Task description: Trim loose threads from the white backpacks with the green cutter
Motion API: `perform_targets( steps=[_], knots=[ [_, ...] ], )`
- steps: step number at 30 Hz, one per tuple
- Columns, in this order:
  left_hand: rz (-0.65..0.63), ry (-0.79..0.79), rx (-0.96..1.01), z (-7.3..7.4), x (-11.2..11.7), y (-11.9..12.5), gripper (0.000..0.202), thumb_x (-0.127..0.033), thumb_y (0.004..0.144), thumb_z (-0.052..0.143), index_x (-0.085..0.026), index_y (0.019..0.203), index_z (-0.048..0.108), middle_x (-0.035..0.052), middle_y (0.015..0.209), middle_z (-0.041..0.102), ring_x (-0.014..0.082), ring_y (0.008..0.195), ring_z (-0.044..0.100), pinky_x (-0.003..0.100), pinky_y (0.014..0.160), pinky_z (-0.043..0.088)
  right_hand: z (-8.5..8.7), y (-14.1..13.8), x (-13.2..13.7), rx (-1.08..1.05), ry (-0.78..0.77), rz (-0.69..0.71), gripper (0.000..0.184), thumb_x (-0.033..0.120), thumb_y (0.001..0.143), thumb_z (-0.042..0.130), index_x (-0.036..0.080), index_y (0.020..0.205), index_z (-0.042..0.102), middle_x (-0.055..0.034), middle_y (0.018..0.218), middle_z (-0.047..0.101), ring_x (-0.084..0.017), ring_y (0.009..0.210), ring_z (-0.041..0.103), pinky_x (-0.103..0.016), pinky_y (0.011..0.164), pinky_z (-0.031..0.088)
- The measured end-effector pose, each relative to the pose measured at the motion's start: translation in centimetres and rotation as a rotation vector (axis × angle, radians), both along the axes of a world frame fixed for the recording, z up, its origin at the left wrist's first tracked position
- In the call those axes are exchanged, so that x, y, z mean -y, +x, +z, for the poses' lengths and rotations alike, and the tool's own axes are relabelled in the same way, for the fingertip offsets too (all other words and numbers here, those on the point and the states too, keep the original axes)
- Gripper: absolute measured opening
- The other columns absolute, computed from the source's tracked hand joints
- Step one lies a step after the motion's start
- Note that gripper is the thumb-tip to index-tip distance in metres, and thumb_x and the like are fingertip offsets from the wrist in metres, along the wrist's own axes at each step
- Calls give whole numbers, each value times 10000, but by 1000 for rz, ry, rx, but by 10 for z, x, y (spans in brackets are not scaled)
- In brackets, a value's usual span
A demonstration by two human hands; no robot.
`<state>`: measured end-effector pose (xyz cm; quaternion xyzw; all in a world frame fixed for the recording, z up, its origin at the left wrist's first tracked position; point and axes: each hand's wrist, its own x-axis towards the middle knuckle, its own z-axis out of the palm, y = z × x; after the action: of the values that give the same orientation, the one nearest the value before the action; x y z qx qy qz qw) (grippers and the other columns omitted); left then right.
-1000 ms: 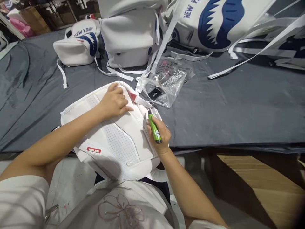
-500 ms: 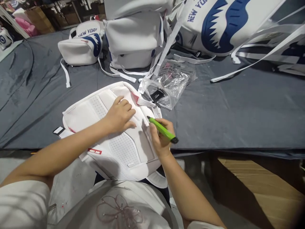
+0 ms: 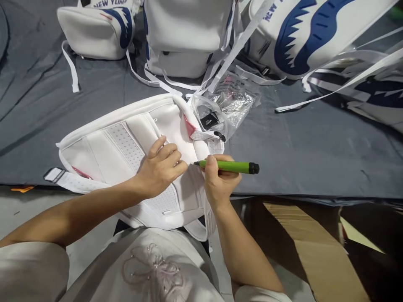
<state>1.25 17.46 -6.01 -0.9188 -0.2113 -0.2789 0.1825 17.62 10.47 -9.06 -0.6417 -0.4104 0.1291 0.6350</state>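
Observation:
A white backpack (image 3: 94, 153) lies back panel up, partly on the table and partly over my lap. My right hand (image 3: 220, 180) grips a green marker pen (image 3: 229, 166), its black tip pointing left against or just above the panel. Beside that tip, my left hand (image 3: 163, 167) rests on the panel with curled fingers, seeming to pinch the backpack's fabric; its thumb is hidden. Off the bag's left side sticks a strap with a buckle (image 3: 54, 174).
Behind the bag lies a clear plastic bag (image 3: 233, 100) with a black tag. White backpacks (image 3: 185, 37), a small white bag (image 3: 94, 33) and a blue-patterned bag (image 3: 302, 37) stand along the far side of the grey-covered table (image 3: 308, 155). Cardboard (image 3: 315, 247) is at lower right.
The marker has swung from slanted to nearly level, its tip now lower, beside my left hand. My left fingers have curled in from a spread pose. The view has shifted and the backpack appears turned slightly.

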Motion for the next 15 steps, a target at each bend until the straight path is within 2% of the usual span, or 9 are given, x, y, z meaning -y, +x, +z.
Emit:
perform_targets(
  steps=[4, 8, 15],
  knots=[
    [-2, 35, 34, 0, -2, -1, 227, -78, 891, 533, -255, 757, 578, -47, 750, 598, 153, 992, 591, 406, 1118, 415, 4, -6, -3, 195, 56, 24, 277, 446, 921, 620, 210, 775, 610, 24, 626, 611, -113, 493, 544, -253, 474, 440],
    [0, 71, 78, -2, -2, -2, 234, -71, 885, 545, -250, 736, 559, -58, 722, 596, 146, 956, 608, 397, 1089, 442, 5, -3, -7, 439, 58, -8, 269, 429, 952, 577, 228, 773, 595, 3, 660, 639, -123, 522, 573, -273, 518, 467],
    [-2, 60, 77, -8, -4, -4, 244, -92, 925, 517, -252, 747, 563, -48, 741, 595, 141, 968, 602, 394, 1133, 418, 11, -3, -11, 564, 43, 2, 291, 384, 968, 557, 221, 729, 579, 11, 637, 645, -112, 519, 582, -253, 538, 460]
  ],
)
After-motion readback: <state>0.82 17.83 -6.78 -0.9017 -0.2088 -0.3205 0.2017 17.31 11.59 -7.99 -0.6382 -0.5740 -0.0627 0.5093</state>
